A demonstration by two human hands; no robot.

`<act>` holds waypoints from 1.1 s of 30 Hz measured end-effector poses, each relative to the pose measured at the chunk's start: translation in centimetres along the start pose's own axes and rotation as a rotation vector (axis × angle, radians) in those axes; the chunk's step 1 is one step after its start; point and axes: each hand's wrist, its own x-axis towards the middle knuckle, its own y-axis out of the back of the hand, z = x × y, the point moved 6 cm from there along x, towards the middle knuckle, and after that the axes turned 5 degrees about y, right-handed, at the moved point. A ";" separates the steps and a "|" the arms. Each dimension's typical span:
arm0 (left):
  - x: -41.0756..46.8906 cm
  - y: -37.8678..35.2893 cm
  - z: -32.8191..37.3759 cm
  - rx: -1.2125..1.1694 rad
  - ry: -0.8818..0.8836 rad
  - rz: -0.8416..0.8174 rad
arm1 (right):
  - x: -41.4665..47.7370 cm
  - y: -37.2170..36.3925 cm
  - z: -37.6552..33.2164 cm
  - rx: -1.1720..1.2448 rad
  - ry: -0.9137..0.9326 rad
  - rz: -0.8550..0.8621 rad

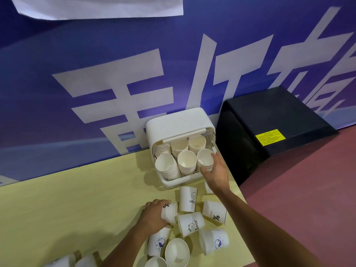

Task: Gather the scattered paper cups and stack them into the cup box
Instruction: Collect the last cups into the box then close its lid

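Behind a pale yellow table a blue wall banner with large white characters is seen, and a black cabinet is set just right of the white cup box, which is filled with stacked cups. Loose paper cups are scattered on the table in front of the box. One cup is pinched by the right hand at the box's right front stack, while another cup on the table is gripped by the curled fingers of the left hand.

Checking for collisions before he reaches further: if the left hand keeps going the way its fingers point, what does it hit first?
The left hand already grips a cup; straight on, that cup would probably meet the upright HELLO cup first, though depth is unclear.
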 end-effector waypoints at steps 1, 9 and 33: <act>0.0 0.0 0.0 0.007 0.002 0.008 | -0.2 0.0 0.0 -0.013 0.013 0.013; -0.4 0.8 -0.3 0.028 0.003 0.098 | -2.9 -0.2 0.0 -0.008 0.093 0.121; -0.3 0.5 -1.9 0.005 0.038 0.147 | -2.6 -1.4 -0.8 -0.197 0.213 -0.016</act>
